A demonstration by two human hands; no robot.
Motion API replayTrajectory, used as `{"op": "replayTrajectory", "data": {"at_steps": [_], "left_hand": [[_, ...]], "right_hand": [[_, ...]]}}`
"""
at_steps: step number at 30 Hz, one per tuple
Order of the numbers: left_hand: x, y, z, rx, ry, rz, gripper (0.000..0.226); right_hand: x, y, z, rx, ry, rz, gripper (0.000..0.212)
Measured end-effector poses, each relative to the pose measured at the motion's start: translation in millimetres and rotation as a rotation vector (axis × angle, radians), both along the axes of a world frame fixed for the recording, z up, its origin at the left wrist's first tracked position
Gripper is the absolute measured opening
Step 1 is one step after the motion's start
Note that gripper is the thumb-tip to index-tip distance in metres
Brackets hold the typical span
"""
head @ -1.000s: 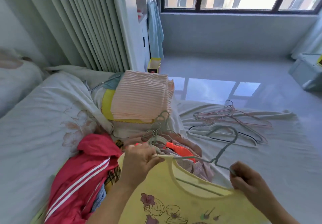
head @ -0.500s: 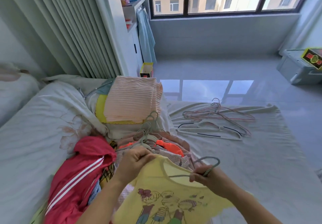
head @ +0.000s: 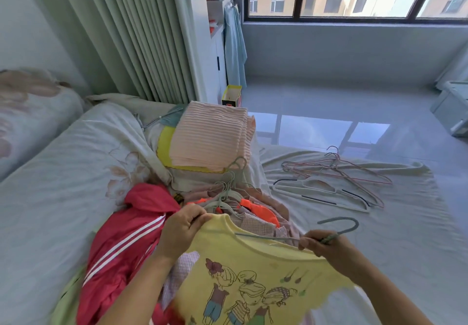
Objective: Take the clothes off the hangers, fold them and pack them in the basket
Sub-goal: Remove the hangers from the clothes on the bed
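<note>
Yellow shirt (head: 253, 274) (cartoon print), held over the bed (head: 379, 248): left hand (head: 181, 231) pinches its shoulder; right hand (head: 326, 245), fingers curled, grips grey hanger (head: 339, 228), partly inside the neckline. Bare hangers (head: 329, 185) lie beyond.

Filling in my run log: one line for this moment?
step: unhanging | left hand: grips yellow shirt collar | right hand: grips hanger | basket: unseen
</note>
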State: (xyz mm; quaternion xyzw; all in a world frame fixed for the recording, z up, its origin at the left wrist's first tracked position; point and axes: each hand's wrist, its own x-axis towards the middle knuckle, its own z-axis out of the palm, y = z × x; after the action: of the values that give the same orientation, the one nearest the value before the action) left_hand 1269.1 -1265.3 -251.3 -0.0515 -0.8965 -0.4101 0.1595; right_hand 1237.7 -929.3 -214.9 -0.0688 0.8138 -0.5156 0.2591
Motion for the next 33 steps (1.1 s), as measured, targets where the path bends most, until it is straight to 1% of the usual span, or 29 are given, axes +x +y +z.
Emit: {"op": "replayTrajectory", "data": {"at_steps": [3, 5, 6, 9, 10, 11, 12, 13, 15, 16, 18, 19, 21, 22, 24, 25, 27, 28, 29, 31, 32, 33], "left_hand": [[0.8, -2.4, -3.2, 0.028, -0.022, -0.003, 0.043], [1.1, 1.1, -5.4, 0.024, -0.069, -0.023, 0.048], [1.2, 4.6, -7.2, -0.023, -0.108, -0.018, 0.053], [5.4, 21.4, -11.1, -0.315, -0.26, 0.073, 0.09], [6.9, 26.2, -13.4, -0.379, -0.292, 0.11, 0.096], [7.5, 29.9, -15.6, -0.397, -0.315, 0.137, 0.097], [7.0, 32.3, -19.3, -0.385, -0.311, 0.155, 0.093], [5.8, 33.9, -21.9, -0.354, -0.293, 0.169, 0.084], [1.6, 35.0, -24.3, -0.258, -0.25, 0.193, 0.056], [-0.6, 35.6, -24.3, -0.206, -0.258, 0.194, 0.049], [-2.9, 34.2, -20.8, -0.088, -0.307, 0.177, 0.052], [-3.5, 31.2, -17.9, -0.027, -0.336, 0.178, 0.05], [-5.2, 22.9, -13.3, 0.066, -0.365, 0.209, 0.032], [-7.0, 17.3, -13.1, 0.086, -0.37, 0.222, 0.025], [-10.2, 6.7, -10.4, 0.083, -0.399, 0.213, 0.026], [-11.8, 1.4, -9.3, 0.075, -0.432, 0.188, 0.027], [-14.9, -8.5, -7.9, 0.059, -0.508, 0.125, 0.026], [-16.5, -12.9, -7.0, 0.069, -0.545, 0.091, 0.026], [-17.9, -16.7, -6.5, 0.09, -0.577, 0.058, 0.025], [-20.5, -21.5, -5.8, 0.157, -0.617, 0.016, 0.023], [-20.9, -22.8, -5.8, 0.216, -0.629, 0.008, 0.021], [-20.7, -23.9, -5.9, 0.295, -0.642, 0.009, 0.02]], "right_hand": [[-1.3, -1.1, -3.6, 0.033, 0.003, -0.035, 0.019], [-0.8, -9.6, -1.0, 0.068, 0.018, -0.005, 0.02], [0.1, -15.4, 0.7, 0.088, 0.032, 0.016, 0.02], [7.6, -33.0, 2.7, 0.132, 0.085, 0.027, 0.018], [11.2, -37.8, 3.1, 0.162, 0.121, 0.021, 0.018], [15.0, -41.8, 2.8, 0.193, 0.165, 0.012, 0.017], [19.0, -46.0, 3.2, 0.212, 0.2, -0.004, 0.016], [22.4, -49.3, 1.7, 0.213, 0.222, -0.022, 0.015], [26.4, -54.7, -1.8, 0.21, 0.229, -0.058, 0.016], [27.5, -57.0, -3.3, 0.209, 0.225, -0.072, 0.017], [27.7, -58.7, -8.4, 0.203, 0.226, -0.087, 0.018], [27.8, -58.0, -10.2, 0.21, 0.23, -0.079, 0.018], [27.3, -53.8, -10.2, 0.234, 0.23, -0.04, 0.018], [26.3, -50.4, -8.6, 0.23, 0.234, -0.032, 0.023], [24.9, -41.3, -6.2, 0.213, 0.244, -0.036, 0.031], [24.2, -37.4, -5.4, 0.205, 0.249, -0.028, 0.027], [21.7, -31.8, -3.8, 0.18, 0.236, -0.014, 0.006], [20.2, -29.0, -2.6, 0.173, 0.221, -0.019, 0.002], [19.1, -27.1, -0.5, 0.171, 0.219, -0.028, 0.014], [17.0, -22.0, 0.7, 0.195, 0.201, -0.059, 0.055], [16.2, -19.2, 0.8, 0.192, 0.186, -0.076, 0.064], [16.2, -15.5, 0.8, 0.183, 0.172, -0.083, 0.067]]}}
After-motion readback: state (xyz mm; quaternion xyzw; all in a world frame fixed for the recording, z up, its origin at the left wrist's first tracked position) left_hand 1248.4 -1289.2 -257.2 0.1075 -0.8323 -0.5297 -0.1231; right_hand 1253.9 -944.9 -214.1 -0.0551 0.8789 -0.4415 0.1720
